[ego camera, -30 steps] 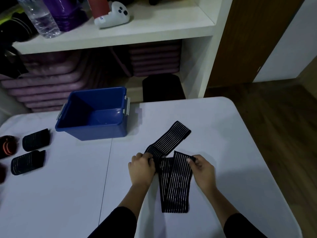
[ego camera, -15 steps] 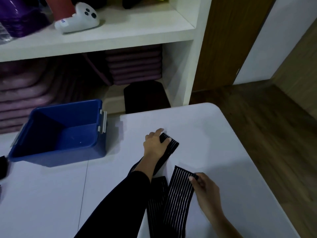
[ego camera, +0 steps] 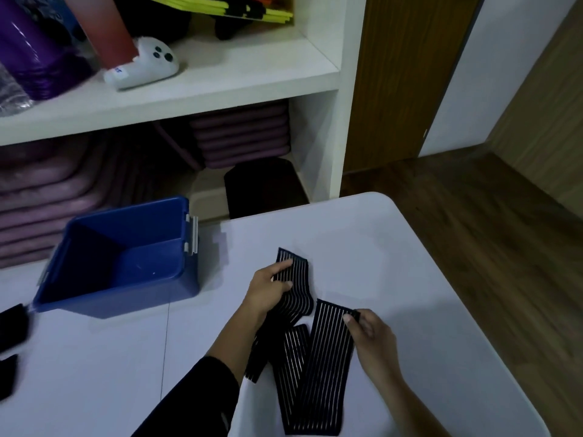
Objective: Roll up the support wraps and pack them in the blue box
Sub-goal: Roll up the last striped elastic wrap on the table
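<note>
A long black support wrap (ego camera: 318, 367) with thin white stripes lies folded in a V on the white table (ego camera: 394, 247). My left hand (ego camera: 268, 287) holds its far end, fingers over the top and thumb curled at the edge. My right hand (ego camera: 367, 328) pinches the corner of the nearer end between thumb and fingers. The blue box (ego camera: 126, 279) stands open to the left of the wrap, nothing visible inside. Dark rolled wraps (ego camera: 12, 326) show at the left edge.
A white shelf unit (ego camera: 195, 89) stands behind the table with purple mats, a white game controller (ego camera: 143, 67), bottles and a black stool (ego camera: 262, 184). The table's rounded right edge drops to a wooden floor (ego camera: 473, 231).
My left hand went out from the wrap's middle to its far end and has drawn that end back toward me. My right hand kept its pinch. The view shifted right.
</note>
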The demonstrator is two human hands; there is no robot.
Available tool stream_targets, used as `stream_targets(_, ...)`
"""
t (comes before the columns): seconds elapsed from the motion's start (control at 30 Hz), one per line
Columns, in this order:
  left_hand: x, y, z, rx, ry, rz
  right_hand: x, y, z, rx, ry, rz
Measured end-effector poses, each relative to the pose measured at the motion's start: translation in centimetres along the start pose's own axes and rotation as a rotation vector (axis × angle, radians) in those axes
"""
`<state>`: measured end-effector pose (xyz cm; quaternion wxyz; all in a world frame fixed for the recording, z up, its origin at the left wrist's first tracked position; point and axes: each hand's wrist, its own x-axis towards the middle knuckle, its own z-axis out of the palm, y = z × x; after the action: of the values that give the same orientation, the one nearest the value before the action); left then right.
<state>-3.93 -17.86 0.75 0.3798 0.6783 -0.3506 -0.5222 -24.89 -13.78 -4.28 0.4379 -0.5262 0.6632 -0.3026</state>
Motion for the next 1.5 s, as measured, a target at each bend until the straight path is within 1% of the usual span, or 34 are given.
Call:
stream_targets(0.1,-3.8,0.4,-1.4,-0.133,-0.021,0.027,-0.6,-2.1,-0.1,0.120,-0.024,-0.032)
stream_targets(0.2,-7.4,1.7,-2.4,-0.176,0.031,0.151,-1.3,-4.9,-0.4,0.359,-0.072,-0.042)
stream_targets(0.27,-9.5,3.0,-3.0,-0.243,0.067,0.230,-1.6,-7.1,-0.8,0.471,-0.121,-0.026)
stream_targets(0.33,-11.2,4.4,-3.5,-0.265,0.089,0.312,-1.7,-9.4,-1.2,0.529,-0.168,-0.034)
stream_targets(0.57,-14.7,8.0,-4.2,-0.220,0.028,0.458,-3.2,-17.1,-2.4,0.556,-0.295,-0.144)
stream_targets(0.67,-14.7,8.7,-4.2,-0.175,0.085,0.485,-4.4,-19.0,-2.9,0.569,-0.358,-0.201)
stream_targets(0.83,-14.6,9.1,-4.1,-0.059,0.231,0.591,-5.9,-20.5,-3.2,0.567,-0.414,-0.289)
stream_targets(0.93,-14.7,9.2,-4.2,-0.002,0.271,0.624,-6.7,-20.9,-3.2,0.547,-0.429,-0.355)
stream_targets(1.03,-15.1,9.4,-4.3,0.020,0.289,0.650,-7.0,-21.1,-3.1,0.540,-0.427,-0.385)
stream_targets(1.2,-15.3,9.8,-4.3,0.010,0.336,0.719,-6.9,-21.8,-3.0,0.520,-0.374,-0.436)
stream_targets(1.33,-15.8,11.2,-4.4,-0.080,0.395,0.698,-6.7,-23.9,-3.6,0.531,-0.352,-0.459)
stream_targets(1.43,-16.1,13.2,-5.0,-0.189,0.320,0.649,-6.6,-26.0,-4.4,0.518,-0.360,-0.515)
stream_targets(1.5,-16.6,14.9,-5.4,-0.202,0.280,0.665,-6.6,-27.5,-5.1,0.516,-0.354,-0.555)
